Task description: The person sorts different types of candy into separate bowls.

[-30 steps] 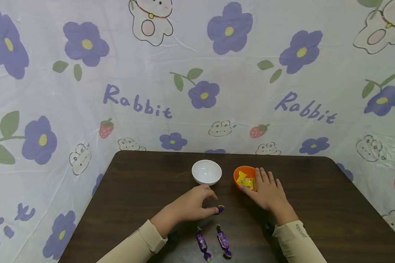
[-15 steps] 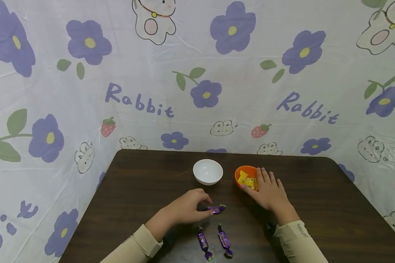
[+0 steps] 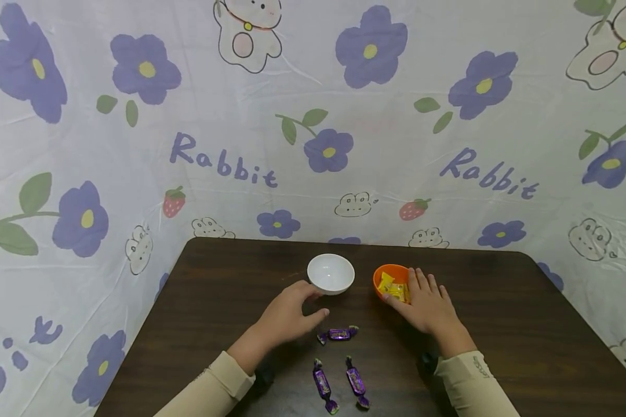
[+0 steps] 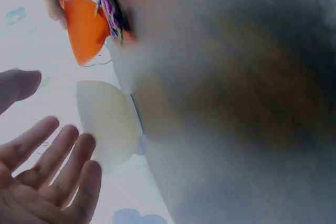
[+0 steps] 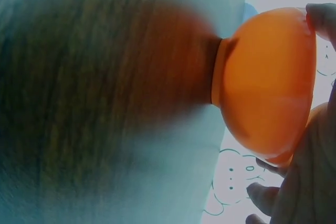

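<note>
My left hand (image 3: 287, 313) hovers in front of the white bowl (image 3: 331, 274), thumb and fingers spread with nothing between them. The left wrist view shows its loose fingers (image 4: 79, 156) overlapping that bowl. With thumb and fingers at the rim, my right hand (image 3: 428, 304) holds the orange bowl (image 5: 268, 82), which stands on the table with several yellow-wrapped candies (image 3: 393, 288) inside. A purple twist-wrapped candy (image 3: 339, 334) lies crosswise just below the left thumb. Two more purple candies, one on the left (image 3: 321, 385) and one on the right (image 3: 356, 382), lie lengthwise nearer the person.
The dark wooden table (image 3: 527, 324) carries both bowls towards its far side. Behind it hangs a white cloth (image 3: 302, 75) printed with purple flowers, rabbits and strawberries.
My left hand has released the crosswise purple candy, leaving it on the table, and moved up towards the white bowl. The right hand stays at the orange bowl.
</note>
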`<state>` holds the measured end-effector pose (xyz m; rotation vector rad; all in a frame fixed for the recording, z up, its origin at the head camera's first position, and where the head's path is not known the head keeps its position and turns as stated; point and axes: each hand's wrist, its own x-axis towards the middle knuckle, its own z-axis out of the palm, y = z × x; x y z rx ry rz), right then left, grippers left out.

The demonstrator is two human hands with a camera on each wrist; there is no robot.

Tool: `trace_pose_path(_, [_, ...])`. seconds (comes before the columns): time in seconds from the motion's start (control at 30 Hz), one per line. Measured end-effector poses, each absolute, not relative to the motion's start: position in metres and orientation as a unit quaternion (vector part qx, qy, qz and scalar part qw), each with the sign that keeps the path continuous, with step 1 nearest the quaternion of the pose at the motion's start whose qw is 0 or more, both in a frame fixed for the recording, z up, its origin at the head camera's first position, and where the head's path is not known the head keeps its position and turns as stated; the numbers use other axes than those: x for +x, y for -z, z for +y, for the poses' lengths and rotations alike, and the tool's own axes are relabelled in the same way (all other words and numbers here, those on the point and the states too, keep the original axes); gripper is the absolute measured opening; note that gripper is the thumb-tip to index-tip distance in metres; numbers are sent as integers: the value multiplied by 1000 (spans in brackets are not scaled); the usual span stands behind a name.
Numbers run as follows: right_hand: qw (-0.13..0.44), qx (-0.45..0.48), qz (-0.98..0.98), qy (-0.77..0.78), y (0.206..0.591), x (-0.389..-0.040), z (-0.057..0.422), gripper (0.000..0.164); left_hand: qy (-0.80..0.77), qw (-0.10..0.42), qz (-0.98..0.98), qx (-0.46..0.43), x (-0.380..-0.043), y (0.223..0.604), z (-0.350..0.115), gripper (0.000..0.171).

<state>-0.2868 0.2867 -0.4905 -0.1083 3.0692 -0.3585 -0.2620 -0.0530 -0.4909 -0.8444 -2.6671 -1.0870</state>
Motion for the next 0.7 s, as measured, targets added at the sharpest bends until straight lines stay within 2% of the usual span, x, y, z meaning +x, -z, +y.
trace_pose_path(0.1, [21,-36,992,117,491,-286,286,117,372,103,-883,-265,-267,492,-53,44])
trace_pose_path(0.3, [19,-37,992,121,494,-284,287,116,364,152,-889,-231,-280,492,-50,81])
trace_pose_path(0.4, [16,-40,992,123,495,-284,287,115,339,160,-902,-215,-287,492,-47,93])
trace_pose_path(0.7, [2,-42,989,139,490,-281,286,112,229,118,-941,-219,-321,493,-31,95])
